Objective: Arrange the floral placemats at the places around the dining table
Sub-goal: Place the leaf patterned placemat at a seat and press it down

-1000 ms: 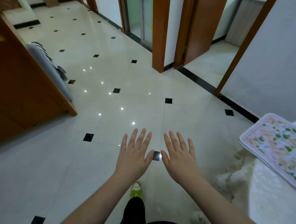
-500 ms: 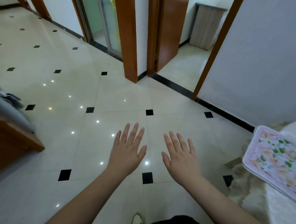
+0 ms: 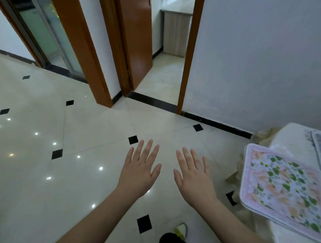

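My left hand (image 3: pixel 140 170) and my right hand (image 3: pixel 194 174) are stretched out side by side over the tiled floor, palms down, fingers straight and spread, holding nothing. To the right, a floral placemat (image 3: pixel 279 187) with a pink border and green leaves lies on the corner of the dining table (image 3: pixel 292 138), which has a pale cloth. It looks like the top of a small stack. The edge of another placemat (image 3: pixel 320 150) shows at the far right, cut off by the frame. Both hands are well left of the table.
Glossy cream floor (image 3: pixel 82 136) with small black diamond tiles spreads ahead. An open doorway with a brown wooden door (image 3: pixel 135 40) lies ahead, a glass sliding door (image 3: pixel 44 32) to the left. A grey wall (image 3: pixel 258 61) stands behind the table. My shoe (image 3: pixel 180 230) shows below.
The view has swung to the right, bringing the table and placemats further into view; the wooden furniture on the left has left the frame. Both hands stay spread and empty.
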Demonstrator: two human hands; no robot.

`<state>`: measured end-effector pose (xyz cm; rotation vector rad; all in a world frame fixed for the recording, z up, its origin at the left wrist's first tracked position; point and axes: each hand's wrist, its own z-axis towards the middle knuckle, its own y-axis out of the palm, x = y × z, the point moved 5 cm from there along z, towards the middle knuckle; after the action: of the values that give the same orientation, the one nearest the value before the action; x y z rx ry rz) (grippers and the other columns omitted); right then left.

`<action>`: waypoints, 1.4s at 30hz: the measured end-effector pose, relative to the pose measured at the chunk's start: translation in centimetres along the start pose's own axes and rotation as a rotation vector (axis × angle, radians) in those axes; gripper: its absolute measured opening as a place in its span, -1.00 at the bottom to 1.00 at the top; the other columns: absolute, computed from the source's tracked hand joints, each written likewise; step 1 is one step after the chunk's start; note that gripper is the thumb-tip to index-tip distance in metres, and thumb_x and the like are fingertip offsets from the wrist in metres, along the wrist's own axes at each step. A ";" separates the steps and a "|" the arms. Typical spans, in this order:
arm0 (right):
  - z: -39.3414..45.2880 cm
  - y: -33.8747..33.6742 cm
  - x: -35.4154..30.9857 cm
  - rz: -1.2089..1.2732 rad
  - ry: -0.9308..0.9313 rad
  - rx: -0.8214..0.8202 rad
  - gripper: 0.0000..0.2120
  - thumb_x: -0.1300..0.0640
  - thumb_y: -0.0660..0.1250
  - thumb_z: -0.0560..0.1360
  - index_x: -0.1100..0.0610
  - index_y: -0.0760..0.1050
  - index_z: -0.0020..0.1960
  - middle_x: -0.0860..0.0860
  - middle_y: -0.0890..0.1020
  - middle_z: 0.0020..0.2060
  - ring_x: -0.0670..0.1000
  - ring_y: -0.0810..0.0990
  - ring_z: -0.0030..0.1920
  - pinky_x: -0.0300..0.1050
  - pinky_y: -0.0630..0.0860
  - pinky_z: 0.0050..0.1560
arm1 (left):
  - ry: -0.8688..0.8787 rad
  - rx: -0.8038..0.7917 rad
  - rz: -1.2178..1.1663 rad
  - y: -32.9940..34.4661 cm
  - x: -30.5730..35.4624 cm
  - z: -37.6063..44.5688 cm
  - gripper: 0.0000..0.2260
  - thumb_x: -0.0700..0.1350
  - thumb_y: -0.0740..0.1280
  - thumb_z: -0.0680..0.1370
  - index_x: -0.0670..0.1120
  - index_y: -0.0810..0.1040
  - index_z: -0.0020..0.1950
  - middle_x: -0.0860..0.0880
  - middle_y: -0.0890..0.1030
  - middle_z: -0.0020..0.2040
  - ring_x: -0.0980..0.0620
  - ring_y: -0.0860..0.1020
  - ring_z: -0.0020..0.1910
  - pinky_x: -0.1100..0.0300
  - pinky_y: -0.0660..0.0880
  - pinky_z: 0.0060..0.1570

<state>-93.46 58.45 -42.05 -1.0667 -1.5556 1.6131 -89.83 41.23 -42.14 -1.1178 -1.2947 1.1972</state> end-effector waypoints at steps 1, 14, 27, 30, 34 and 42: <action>0.8 -0.3 1.6 0.011 0.027 0.003 -0.41 -0.18 -0.20 0.65 -0.05 -0.27 0.61 -0.04 -0.17 0.61 0.04 -0.24 0.59 0.10 -0.38 0.49 | 0.015 -0.005 0.005 -0.1 0.7 1.7 -0.40 0.29 -0.40 0.55 0.16 -0.34 0.58 0.08 -0.30 0.61 0.06 -0.45 0.51 0.04 -0.42 0.47; 5.5 -3.5 18.8 0.129 0.411 0.075 -0.38 -0.12 -0.10 0.57 0.08 0.31 0.53 0.07 0.34 0.51 0.15 0.32 0.50 0.16 0.07 0.49 | 0.359 -0.045 0.037 0.0 16.1 18.5 -0.43 0.27 -0.39 0.56 0.15 -0.38 0.55 0.08 -0.32 0.60 0.04 -0.42 0.53 0.07 -0.42 0.47; 3.8 -3.4 28.7 0.097 0.823 0.147 -0.41 -0.10 -0.09 0.58 0.09 0.36 0.50 0.06 0.41 0.47 0.13 0.33 0.50 0.22 0.16 0.47 | 0.800 -0.100 0.037 1.9 28.8 27.2 -0.44 0.17 -0.12 0.64 0.02 0.13 0.62 -0.04 0.11 0.62 -0.07 0.01 0.60 -0.05 -0.03 0.52; 4.3 -2.1 30.7 0.122 0.931 0.128 -0.44 -0.13 -0.12 0.65 0.02 0.11 0.60 0.00 0.12 0.59 0.08 0.06 0.59 0.17 -0.12 0.54 | 0.917 -0.115 0.015 2.4 31.1 29.3 -0.45 0.14 -0.06 0.63 -0.03 0.30 0.57 -0.07 0.29 0.57 -0.12 0.23 0.56 -0.11 0.21 0.47; 5.0 -1.3 31.9 0.167 1.081 0.127 -0.43 -0.14 -0.03 0.68 -0.01 -0.05 0.62 -0.03 -0.03 0.61 0.05 -0.10 0.61 0.12 -0.30 0.52 | 1.064 -0.157 -0.040 2.7 33.4 31.6 -0.45 0.13 -0.06 0.63 -0.04 0.37 0.53 -0.08 0.37 0.53 -0.13 0.31 0.53 -0.13 0.32 0.43; 4.1 -0.1 31.7 0.182 1.356 0.122 -0.42 -0.12 -0.08 0.67 -0.01 -0.15 0.62 -0.01 -0.09 0.62 0.05 -0.13 0.61 0.10 -0.36 0.50 | 1.391 -0.190 0.012 4.8 37.4 33.1 -0.48 0.11 0.01 0.61 -0.06 0.45 0.48 -0.10 0.47 0.46 -0.14 0.44 0.44 -0.11 0.44 0.32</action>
<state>-111.65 84.50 -45.81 -1.6990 -0.4345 0.6547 -125.32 76.60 -44.01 -1.6078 -0.2878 0.0863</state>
